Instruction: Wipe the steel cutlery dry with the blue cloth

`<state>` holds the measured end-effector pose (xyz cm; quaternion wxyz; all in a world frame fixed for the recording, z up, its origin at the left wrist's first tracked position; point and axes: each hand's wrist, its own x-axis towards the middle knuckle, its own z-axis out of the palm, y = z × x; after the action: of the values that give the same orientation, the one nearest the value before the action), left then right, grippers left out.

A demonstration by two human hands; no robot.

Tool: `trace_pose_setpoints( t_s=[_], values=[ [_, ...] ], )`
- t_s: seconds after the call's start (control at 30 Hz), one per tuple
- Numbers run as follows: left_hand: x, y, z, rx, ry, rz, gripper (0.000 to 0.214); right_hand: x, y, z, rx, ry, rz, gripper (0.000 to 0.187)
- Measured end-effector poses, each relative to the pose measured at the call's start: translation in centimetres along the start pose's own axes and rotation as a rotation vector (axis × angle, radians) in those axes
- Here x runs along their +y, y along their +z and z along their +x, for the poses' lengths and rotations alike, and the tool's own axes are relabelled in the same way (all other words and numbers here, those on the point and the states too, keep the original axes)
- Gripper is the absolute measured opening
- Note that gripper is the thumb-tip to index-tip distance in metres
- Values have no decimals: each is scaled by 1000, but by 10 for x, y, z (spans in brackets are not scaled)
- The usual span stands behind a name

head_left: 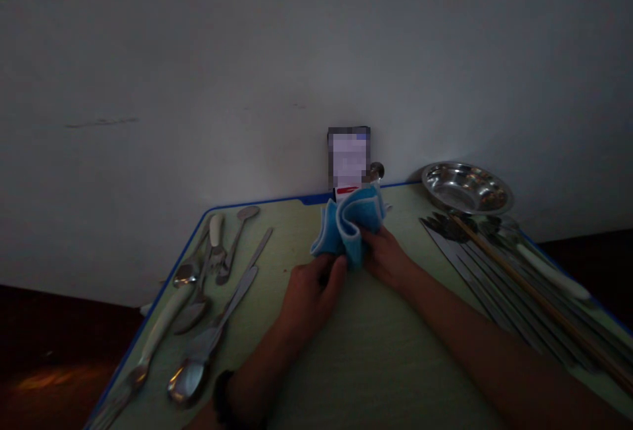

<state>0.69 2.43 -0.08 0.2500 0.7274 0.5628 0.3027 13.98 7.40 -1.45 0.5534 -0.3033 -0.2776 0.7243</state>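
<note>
A blue cloth [363,209] with white edging stands bunched in folds above the middle of the table. My left hand [314,291] is closed on its lower left side, thumb towards me. From the right, my right hand [386,255] grips the same cloth, its fingertips partly hidden in the folds. Whether anything is wrapped inside the cloth I cannot tell. Just behind it, a phone-like device [349,156] with a blurred screen leans against the wall, and the round metal end of a utensil [377,170] shows beside it.
Several spoons, forks and knives lie along the table's left side, among them a large spoon [186,380] and a white-handled fork [216,239]. On the right are a steel bowl [467,202], wooden chopsticks [524,291] and more metal cutlery [475,272]. A wall [198,87] bounds the back.
</note>
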Motion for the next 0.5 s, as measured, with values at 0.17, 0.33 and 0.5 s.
trace_pose_setpoints(
  t_s=[0.17, 0.33, 0.5],
  values=[
    [-1, 0, 0, -10, 72, -6, 34, 1, -1, 2, 77, -17, 29, 16],
    [0, -3, -2, -66, 153, -33, 34, 0, -3, 9, 240, -24, 154, 11],
    [0, -7, -5, -173, 241, -119, 34, -1, -4, 14, 318, -49, 204, 6]
  ],
)
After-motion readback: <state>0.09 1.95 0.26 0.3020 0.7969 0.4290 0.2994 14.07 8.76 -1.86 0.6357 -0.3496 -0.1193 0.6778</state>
